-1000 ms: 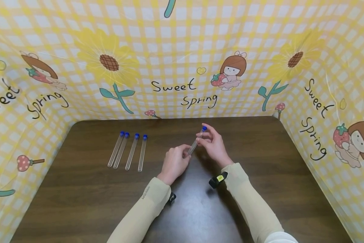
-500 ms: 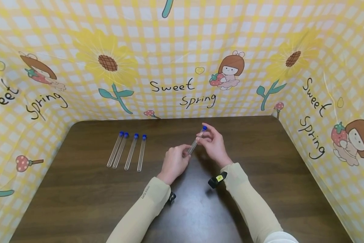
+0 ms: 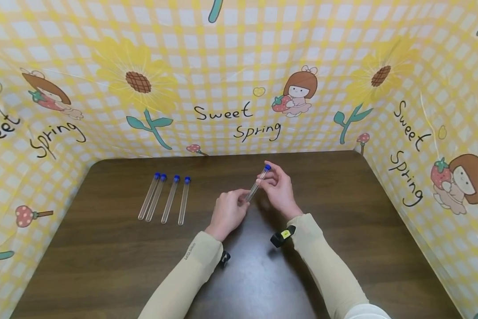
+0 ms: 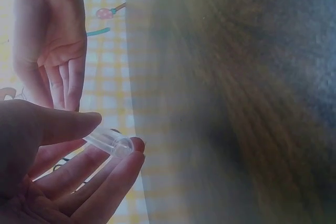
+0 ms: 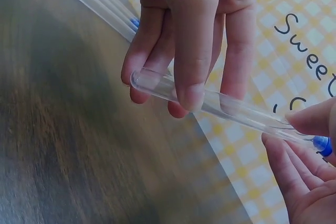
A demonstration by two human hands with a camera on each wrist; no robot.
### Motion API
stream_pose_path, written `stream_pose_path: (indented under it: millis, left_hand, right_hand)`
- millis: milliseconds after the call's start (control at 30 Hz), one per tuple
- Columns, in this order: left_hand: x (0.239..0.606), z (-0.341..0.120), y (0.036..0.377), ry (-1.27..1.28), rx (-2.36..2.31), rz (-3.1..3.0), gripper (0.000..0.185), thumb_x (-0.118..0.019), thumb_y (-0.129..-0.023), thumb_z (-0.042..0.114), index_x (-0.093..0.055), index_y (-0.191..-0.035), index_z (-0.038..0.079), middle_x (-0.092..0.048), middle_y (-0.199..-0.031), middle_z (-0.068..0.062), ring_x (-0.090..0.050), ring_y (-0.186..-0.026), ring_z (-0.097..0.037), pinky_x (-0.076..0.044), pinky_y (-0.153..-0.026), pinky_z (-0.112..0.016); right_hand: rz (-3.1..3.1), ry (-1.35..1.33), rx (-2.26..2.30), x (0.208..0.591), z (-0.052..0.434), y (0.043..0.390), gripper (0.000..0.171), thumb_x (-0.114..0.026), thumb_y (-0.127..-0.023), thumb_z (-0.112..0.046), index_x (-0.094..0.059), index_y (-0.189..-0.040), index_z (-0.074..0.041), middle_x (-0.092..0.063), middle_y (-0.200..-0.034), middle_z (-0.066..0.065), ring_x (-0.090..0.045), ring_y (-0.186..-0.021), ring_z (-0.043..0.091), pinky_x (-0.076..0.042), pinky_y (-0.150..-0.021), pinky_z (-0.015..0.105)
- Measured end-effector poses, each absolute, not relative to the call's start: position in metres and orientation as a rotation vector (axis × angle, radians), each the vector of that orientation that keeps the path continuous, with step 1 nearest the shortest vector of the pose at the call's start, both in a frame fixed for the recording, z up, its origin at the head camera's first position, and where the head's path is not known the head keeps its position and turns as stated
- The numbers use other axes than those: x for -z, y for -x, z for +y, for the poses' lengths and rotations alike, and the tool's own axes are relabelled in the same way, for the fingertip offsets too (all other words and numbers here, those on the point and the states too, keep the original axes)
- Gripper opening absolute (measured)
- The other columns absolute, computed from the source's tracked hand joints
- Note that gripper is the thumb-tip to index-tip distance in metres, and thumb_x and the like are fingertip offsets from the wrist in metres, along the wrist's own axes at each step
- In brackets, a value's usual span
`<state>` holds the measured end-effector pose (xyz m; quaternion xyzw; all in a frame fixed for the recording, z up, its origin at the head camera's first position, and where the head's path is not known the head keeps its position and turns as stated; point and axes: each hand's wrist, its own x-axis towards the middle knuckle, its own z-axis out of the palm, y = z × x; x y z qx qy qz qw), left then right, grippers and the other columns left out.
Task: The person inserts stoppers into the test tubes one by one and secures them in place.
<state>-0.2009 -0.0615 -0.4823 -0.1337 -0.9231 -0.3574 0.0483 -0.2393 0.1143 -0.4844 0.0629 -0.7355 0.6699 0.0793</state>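
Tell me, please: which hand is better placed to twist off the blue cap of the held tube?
Probably the right hand: its fingers already pinch the test tube just below the blue cap. The left hand pinches the closed bottom end, so it is better placed to steady it.

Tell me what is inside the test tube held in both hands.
The test tube looks clear and empty along its visible length. Its blue cap and the fingertips cover short stretches, so those parts are unseen.

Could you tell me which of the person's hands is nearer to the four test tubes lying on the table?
Left. The left hand is just right of the four test tubes; the right hand is farther right.
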Motion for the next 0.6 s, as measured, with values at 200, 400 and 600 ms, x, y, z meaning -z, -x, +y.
stream_pose_path:
  millis: [200, 400, 600]
  left_hand:
    - [0.4838, -0.0644, 0.2006, 0.395, 1.088, -2.827, 0.028, -0.077, -0.09, 0.008, -0.076, -0.118, 0.01, -0.073, -0.086, -0.001, -0.062, -0.066, -0.01, -0.05, -0.059, -0.031]
    - [0.484, -0.0649, 0.2002, 0.393, 1.083, -2.855, 0.029, -0.076, -0.091, 0.008, -0.076, -0.12, 0.01, -0.073, -0.087, -0.002, -0.058, -0.06, -0.01, -0.047, -0.054, -0.029]
    - [0.4852, -0.0653, 0.1999, 0.399, 1.095, -2.861, 0.029, -0.075, -0.092, 0.007, -0.075, -0.121, 0.009, -0.072, -0.086, -0.001, -0.054, -0.055, -0.01, -0.044, -0.05, -0.028]
  right_hand:
    - [-2.193, -0.192, -1.996, 0.4858, 0.1104, 0.2399, 0.058, -0.075, -0.088, 0.008, -0.055, -0.141, -0.004, -0.071, -0.105, 0.022, -0.071, -0.086, 0.028, -0.056, -0.078, 0.025]
    - [-2.195, -0.202, -1.989, 0.4869, 0.1094, 0.2406, 0.057, -0.074, -0.087, 0.01, -0.056, -0.14, -0.001, -0.07, -0.105, 0.025, -0.07, -0.086, 0.034, -0.056, -0.077, 0.023]
    - [-2.244, -0.171, -1.962, 0.489, 0.111, 0.2401, 0.057, -0.075, -0.088, 0.006, -0.055, -0.141, -0.002, -0.072, -0.104, 0.019, -0.07, -0.087, 0.03, -0.056, -0.08, 0.025]
